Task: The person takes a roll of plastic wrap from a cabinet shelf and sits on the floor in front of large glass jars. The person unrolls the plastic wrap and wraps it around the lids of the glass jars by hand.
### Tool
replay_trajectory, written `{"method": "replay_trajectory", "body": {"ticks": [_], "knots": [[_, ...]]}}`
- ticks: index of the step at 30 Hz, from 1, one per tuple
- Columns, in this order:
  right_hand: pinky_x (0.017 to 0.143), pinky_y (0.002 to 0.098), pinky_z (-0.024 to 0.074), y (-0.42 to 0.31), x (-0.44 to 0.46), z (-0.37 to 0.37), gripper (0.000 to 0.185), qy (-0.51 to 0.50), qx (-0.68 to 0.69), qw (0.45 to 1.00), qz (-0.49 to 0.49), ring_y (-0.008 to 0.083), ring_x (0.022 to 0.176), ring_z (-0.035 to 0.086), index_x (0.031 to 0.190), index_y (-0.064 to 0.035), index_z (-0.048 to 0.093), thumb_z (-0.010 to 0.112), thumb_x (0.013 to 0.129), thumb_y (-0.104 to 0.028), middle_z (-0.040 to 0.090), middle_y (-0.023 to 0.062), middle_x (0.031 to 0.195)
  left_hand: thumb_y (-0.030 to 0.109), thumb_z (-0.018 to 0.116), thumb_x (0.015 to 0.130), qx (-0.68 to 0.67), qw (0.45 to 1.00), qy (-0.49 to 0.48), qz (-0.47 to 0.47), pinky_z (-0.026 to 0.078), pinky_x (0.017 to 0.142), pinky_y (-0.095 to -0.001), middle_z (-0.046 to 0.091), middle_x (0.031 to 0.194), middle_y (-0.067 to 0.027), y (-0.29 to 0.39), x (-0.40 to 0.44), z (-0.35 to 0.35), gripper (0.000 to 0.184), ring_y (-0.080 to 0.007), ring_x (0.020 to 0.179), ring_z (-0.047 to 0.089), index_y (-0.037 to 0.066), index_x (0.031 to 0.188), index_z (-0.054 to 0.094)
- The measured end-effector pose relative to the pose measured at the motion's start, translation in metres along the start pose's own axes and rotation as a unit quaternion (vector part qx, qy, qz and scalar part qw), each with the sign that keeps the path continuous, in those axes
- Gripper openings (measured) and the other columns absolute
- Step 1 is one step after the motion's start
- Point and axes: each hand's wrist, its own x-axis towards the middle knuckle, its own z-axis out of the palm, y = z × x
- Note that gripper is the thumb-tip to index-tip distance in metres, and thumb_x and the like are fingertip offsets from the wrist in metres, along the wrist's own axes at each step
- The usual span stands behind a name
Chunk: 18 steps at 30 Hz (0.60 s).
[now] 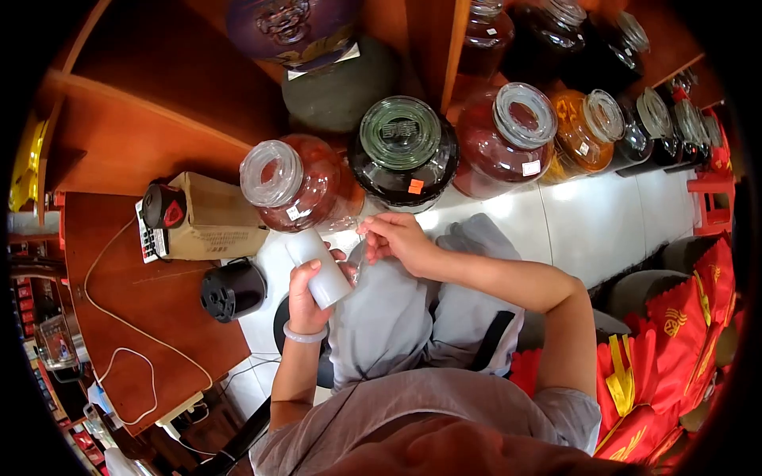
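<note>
White cylinder (327, 282), clear film (354, 274): steady hold, gentle pull

Just left of the frame's centre, the left hand (308, 295) curls round the cylinder; the right hand (399, 242), fingertips pinched, appears to hold the film. Firm support and light, even tension should limit tearing, clear of the reddish glass jar (316, 176) above.

My left forearm (294, 382) reaches forward, and my left hand (305, 297) is curled in a grip, thumb (302, 277) on one side, fingers (338, 255) wrapping round from the other. My right elbow (575, 292) is bent out to the side, the right forearm (500, 274) crossing inward; my right hand (401, 239) pinches with its fingertips (367, 227), near the left.
</note>
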Motion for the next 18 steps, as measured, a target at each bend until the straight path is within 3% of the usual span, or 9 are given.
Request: {"method": "replay_trajectory", "body": {"ticks": [5,8,11,14,16,18], "knots": [[0.058,0.0248,0.0485,-0.001,-0.008,0.017,0.029,-0.045,-0.03,0.998,0.026,0.0121,0.063,0.056,0.1,0.002,0.056,0.053,0.09,-0.025,0.057,0.0048,0.078,0.019,0.054,0.076,-0.011,1.0,0.009,0.005,0.053,0.064,-0.04,0.056,0.093,-0.0175,0.003,-0.009,-0.017,0.04,-0.0297,0.073,0.061,-0.001,0.108,0.043],[0.054,0.0216,0.0463,-0.001,-0.006,0.026,0.032,-0.085,-0.135,0.987,0.008,0.0097,0.064,0.056,0.1,0.0005,0.056,0.058,0.086,-0.028,0.058,0.0038,0.078,0.026,0.055,0.075,0.049,0.999,0.009,0.016,0.05,0.061,-0.0394,0.055,0.096,-0.0174,0.004,-0.013,-0.019,0.046,-0.0297,0.075,0.06,0.0,0.112,0.043],[0.052,0.0196,0.0425,-0.002,0.002,0.03,0.03,-0.122,-0.233,0.964,0.035,0.0082,0.061,0.055,0.097,0.0009,0.059,0.06,0.084,-0.026,0.061,0.0035,0.076,0.014,0.054,0.076,0.03,0.999,-0.035,0.026,0.053,0.063,-0.0382,0.058,0.094,-0.0179,0.007,-0.018,-0.019,0.038,-0.0268,0.075,0.062,-0.008,0.107,0.047],[0.05,0.0197,0.0402,0.0,0.01,0.027,0.025,-0.089,-0.283,0.951,0.091,0.0077,0.059,0.054,0.089,0.0006,0.062,0.061,0.082,-0.024,0.06,0.0025,0.07,0.013,0.054,0.075,0.021,0.998,-0.04,0.036,0.053,0.063,-0.0372,0.059,0.094,-0.0178,0.007,-0.021,-0.023,0.038,-0.0258,0.076,0.061,-0.008,0.106,0.047],[0.051,0.0191,0.0388,0.004,0.018,0.012,0.017,-0.042,-0.314,0.948,0.041,0.0067,0.061,0.054,0.09,-0.0032,0.064,0.059,0.083,-0.018,0.06,0.0011,0.07,0.013,0.054,0.075,0.006,0.999,-0.034,0.023,0.053,0.063,-0.0362,0.058,0.096,-0.0179,0.005,-0.02,-0.037,0.039,-0.0256,0.075,0.061,-0.007,0.107,0.045],[0.051,0.0203,0.0393,0.003,0.025,-0.012,0.018,0.023,-0.352,0.933,0.068,0.0061,0.064,0.054,0.091,-0.0035,0.064,0.058,0.084,-0.019,0.061,0.0016,0.074,0.014,0.055,0.076,-0.029,0.999,-0.028,0.012,0.053,0.062,-0.0357,0.057,0.096,-0.0181,0.002,-0.021,-0.052,0.04,-0.0259,0.075,0.061,-0.007,0.108,0.043]]}}
